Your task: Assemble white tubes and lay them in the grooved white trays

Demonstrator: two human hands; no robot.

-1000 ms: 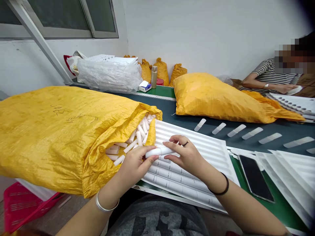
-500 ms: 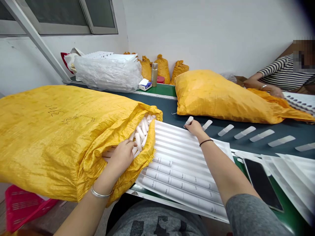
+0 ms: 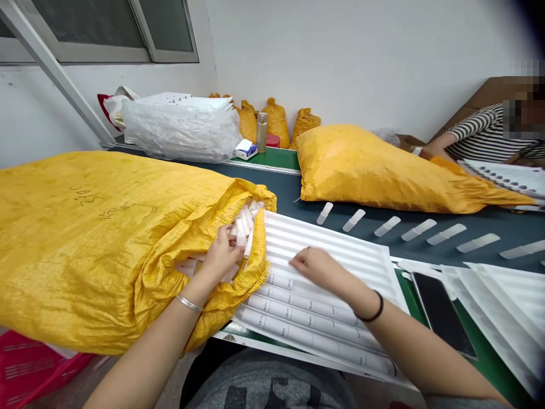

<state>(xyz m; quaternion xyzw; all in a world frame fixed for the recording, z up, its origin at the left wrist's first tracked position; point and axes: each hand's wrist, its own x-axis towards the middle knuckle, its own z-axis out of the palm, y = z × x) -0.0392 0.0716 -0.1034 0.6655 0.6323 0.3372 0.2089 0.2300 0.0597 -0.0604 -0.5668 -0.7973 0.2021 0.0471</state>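
My left hand reaches into the mouth of a large yellow woven sack, its thumb and fingers closed around a short white plastic tube. Many similar tubes lie loose about it in the opening. My right hand hovers over a white ribbed tray, fingertips pinched together with nothing seen between them. Rows of printed white tubes fill the grooves on the tray's near side. Beyond the tray, several white tubes stand in a spaced line on the dark belt.
A second yellow sack lies across the belt. A phone and stacked white trays are at right. Plastic-wrapped sheets, a bottle and a small box stand behind. A person in a striped top sits far right.
My right hand has let go of a tube, left standing on the belt, and come back over the tray. My left hand has moved slightly up and right in the sack, onto a tube.
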